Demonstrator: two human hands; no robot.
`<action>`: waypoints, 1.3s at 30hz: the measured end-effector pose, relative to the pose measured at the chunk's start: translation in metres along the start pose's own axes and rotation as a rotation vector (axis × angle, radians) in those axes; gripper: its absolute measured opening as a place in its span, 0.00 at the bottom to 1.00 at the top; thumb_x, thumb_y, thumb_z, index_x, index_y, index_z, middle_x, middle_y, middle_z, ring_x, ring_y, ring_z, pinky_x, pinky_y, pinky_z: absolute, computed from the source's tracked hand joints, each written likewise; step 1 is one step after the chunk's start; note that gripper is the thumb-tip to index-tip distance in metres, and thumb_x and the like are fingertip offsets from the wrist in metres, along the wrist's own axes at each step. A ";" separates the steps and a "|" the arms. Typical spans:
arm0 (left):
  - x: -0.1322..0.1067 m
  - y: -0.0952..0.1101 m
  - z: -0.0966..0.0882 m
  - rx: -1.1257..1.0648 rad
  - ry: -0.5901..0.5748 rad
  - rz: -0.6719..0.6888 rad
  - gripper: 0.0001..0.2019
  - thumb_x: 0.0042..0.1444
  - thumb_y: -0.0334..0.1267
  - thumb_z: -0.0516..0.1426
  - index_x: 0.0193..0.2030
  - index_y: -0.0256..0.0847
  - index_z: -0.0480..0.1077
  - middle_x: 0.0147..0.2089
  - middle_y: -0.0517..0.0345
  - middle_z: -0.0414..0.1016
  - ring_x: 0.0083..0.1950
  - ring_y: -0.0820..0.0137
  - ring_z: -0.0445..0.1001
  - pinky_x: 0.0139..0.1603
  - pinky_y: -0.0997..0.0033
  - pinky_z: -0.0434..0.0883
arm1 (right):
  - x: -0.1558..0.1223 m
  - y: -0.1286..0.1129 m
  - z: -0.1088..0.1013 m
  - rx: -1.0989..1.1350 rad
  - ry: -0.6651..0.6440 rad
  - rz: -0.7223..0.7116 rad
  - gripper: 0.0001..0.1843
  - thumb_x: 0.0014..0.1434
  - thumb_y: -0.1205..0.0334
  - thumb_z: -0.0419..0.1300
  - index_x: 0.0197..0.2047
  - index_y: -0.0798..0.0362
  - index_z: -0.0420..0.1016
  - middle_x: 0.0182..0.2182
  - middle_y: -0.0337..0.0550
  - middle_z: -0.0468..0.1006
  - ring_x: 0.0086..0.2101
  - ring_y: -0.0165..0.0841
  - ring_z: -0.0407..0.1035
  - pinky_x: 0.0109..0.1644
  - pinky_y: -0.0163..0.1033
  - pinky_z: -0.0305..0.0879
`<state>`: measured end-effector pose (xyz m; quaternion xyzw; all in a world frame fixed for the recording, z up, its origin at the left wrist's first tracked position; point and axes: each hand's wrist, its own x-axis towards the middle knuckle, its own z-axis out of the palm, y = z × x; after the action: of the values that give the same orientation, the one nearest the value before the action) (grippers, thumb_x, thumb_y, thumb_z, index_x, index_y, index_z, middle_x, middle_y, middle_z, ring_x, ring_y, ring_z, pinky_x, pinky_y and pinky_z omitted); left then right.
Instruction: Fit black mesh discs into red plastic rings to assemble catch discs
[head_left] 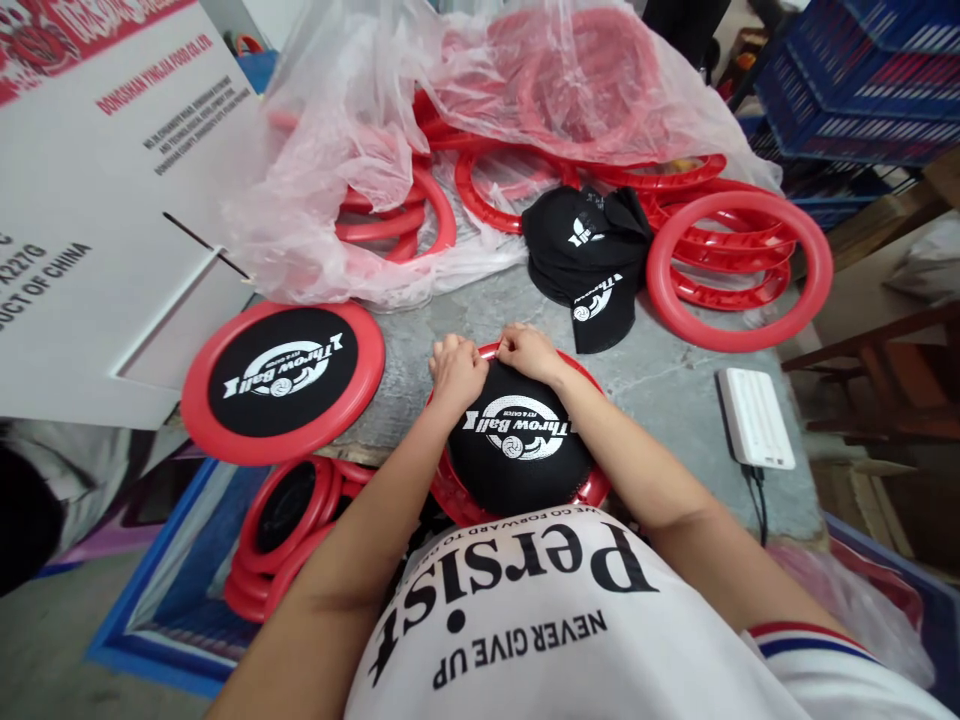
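A black printed fabric disc [517,475] lies across a red plastic ring [595,488] at the table's near edge, against my shirt. My left hand [456,375] has its fingers curled at the upper left of the disc's far rim. Just to its right, my right hand [529,352] pinches the fabric at the same rim. Both hands are closed on the cloth edge where it meets the ring; the fingertips are partly hidden. Left of my hands lies a red ring with a black "Throw Ball" centre [292,375]. Beyond them is a pile of black fabric pieces [585,245].
A plastic bag [322,180] of red rings covers the back of the table. Loose red rings [739,335] stack at right, near a white power bank [756,418] with a cable. A white carton [97,250] stands left. Below is a blue crate [161,600] of rings.
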<state>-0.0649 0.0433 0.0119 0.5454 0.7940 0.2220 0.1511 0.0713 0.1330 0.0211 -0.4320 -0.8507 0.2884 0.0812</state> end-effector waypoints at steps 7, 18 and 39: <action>0.021 -0.002 -0.006 -0.154 -0.109 0.224 0.08 0.61 0.35 0.55 0.30 0.43 0.68 0.46 0.51 0.74 0.54 0.59 0.71 0.62 0.55 0.68 | -0.018 0.014 0.001 0.056 0.021 0.020 0.06 0.63 0.63 0.61 0.41 0.52 0.79 0.45 0.46 0.79 0.48 0.39 0.69 0.59 0.47 0.62; -0.004 0.014 -0.019 0.074 0.024 0.431 0.03 0.60 0.34 0.58 0.35 0.43 0.72 0.50 0.48 0.77 0.58 0.52 0.69 0.63 0.49 0.63 | -0.082 0.036 -0.001 0.020 0.229 0.292 0.22 0.59 0.70 0.57 0.56 0.49 0.76 0.60 0.55 0.71 0.58 0.52 0.61 0.61 0.60 0.62; 0.018 0.022 0.015 -0.265 -0.196 0.311 0.06 0.60 0.33 0.58 0.37 0.40 0.78 0.43 0.55 0.76 0.44 0.66 0.75 0.53 0.63 0.73 | -0.038 0.035 -0.010 0.088 0.144 0.106 0.06 0.60 0.64 0.63 0.30 0.52 0.74 0.42 0.46 0.80 0.47 0.38 0.70 0.58 0.45 0.60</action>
<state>-0.0466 0.0696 0.0103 0.6555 0.6459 0.2908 0.2619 0.1222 0.1234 0.0140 -0.4919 -0.8051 0.2978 0.1457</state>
